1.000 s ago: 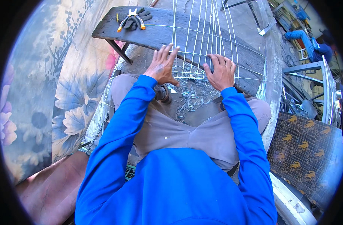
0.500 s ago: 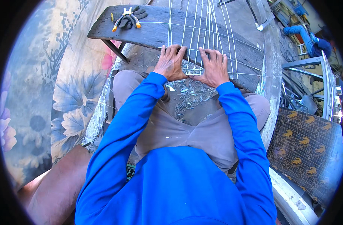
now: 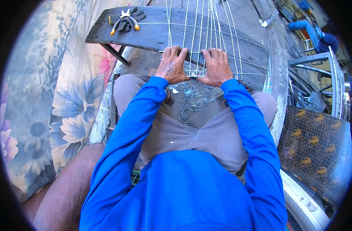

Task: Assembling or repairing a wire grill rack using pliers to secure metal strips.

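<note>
A frame of thin pale metal wires [image 3: 199, 36] runs away from me over a dark wooden bench [image 3: 153, 37]. My left hand [image 3: 172, 64] grips its near end, fingers bent over one cross wire and thumb at the nearer cross wire. Just to the right, my right hand [image 3: 216, 67] holds the same end in a like way, its thumb close to the left thumb. Fingertips are partly hidden behind the wires and knuckles. Pliers [image 3: 125, 15] with orange-tipped handles lie on a dark glove [image 3: 126, 25] at the bench's left end.
Many short wire offcuts [image 3: 197, 98] litter the ground between my knees. A bare knee of another person [image 3: 68, 188] is close at my left, beside a flowered sheet [image 3: 76, 127]. At right stand a metal frame [image 3: 331, 77] and a patterned board [image 3: 310, 150]; farther back, someone in blue [image 3: 310, 30] bends down.
Both hands stay on the wire frame's near end; the right fingers look more bent over the cross wire. The view has shifted slightly, and the bare knee at left shows more.
</note>
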Tool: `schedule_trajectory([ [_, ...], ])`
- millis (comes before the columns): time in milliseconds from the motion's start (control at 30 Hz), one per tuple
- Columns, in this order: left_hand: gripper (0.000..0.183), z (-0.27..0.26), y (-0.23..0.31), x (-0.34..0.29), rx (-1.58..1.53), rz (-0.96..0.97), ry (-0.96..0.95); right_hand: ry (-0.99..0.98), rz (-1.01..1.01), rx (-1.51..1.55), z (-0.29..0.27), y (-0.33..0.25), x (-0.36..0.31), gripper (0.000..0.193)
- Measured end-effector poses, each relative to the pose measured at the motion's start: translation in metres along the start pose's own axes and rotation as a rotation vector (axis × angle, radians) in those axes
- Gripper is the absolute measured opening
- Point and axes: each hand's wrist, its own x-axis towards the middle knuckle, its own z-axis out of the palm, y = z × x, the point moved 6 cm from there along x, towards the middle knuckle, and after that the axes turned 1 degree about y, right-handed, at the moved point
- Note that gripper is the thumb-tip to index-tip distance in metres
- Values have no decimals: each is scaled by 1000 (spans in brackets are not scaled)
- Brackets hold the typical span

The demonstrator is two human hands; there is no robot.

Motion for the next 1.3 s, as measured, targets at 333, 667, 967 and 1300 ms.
schedule_trajectory([
  [333,96,1,-6,2,-35,-33,-37,33,-50,-29,8,2,6,84],
  [667,96,10,-15,-3,-87,-26,21,-102,82,-71,-10,14,-9,119],
  [967,112,22,24,0,29,79,20,-95,146,-81,-6,42,-36,113],
  [1300,82,31,37,16,51,63,98,56,100,-75,-11,41,-31,81],
])
